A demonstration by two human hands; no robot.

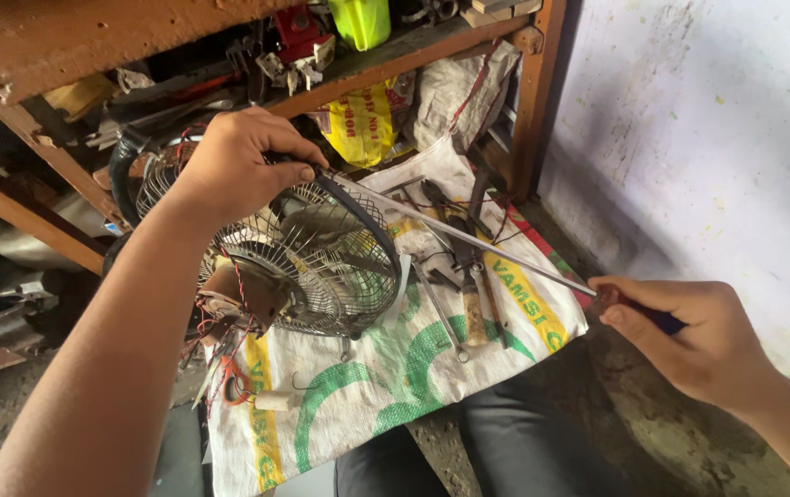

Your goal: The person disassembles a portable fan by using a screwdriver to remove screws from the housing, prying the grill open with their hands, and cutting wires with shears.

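**Fan guard steadied, long screwdriver at its rim**

We see a woven sack (386, 387) spread on the floor, carrying a small fan with a wire guard (321, 267) near its far left corner. Our left hand (238, 166) is closed over the guard's top rim; the thin wire looks light but springy and easily bent, so the rim is the firmer hold. Our right hand (689, 336) is clenched round the handle of a long, stiff screwdriver (478, 244), tip at the rim. Pliers (455, 239) lie beside.

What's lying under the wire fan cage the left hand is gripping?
The fan cage rests on a white woven sack with green and yellow print. Through the wires, fan blades show inside. The sack directly beneath is mostly hidden by the cage and the left hand.
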